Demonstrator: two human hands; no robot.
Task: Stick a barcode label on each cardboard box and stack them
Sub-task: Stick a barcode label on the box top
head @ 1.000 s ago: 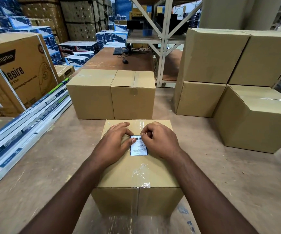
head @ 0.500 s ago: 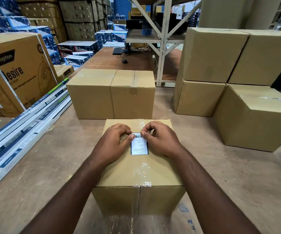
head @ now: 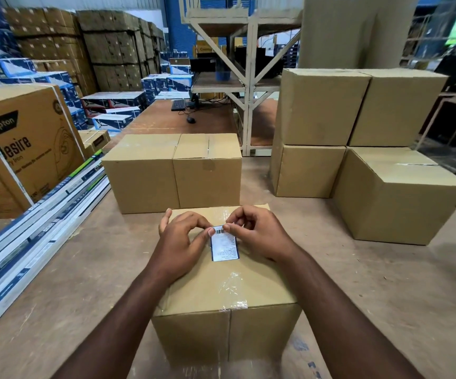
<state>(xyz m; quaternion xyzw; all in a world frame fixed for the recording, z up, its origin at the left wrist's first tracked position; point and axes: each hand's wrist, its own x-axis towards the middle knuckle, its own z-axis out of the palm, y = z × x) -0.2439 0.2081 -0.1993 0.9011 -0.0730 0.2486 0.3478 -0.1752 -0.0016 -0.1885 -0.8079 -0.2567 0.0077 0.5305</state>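
Between both hands, on top of the taped cardboard box (head: 229, 285), a barcode label (head: 224, 246) lies with its far edge pinched by left hand (head: 184, 240) and right hand (head: 257, 236). Uneven pressing could likely leave it crooked or creased over the glossy tape. Beyond the hands, two boxes (head: 172, 170) and a stack (head: 355, 149) to the right wait on the floor (head: 57, 296).

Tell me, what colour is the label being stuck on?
White with black print, on the barcode label, head view.
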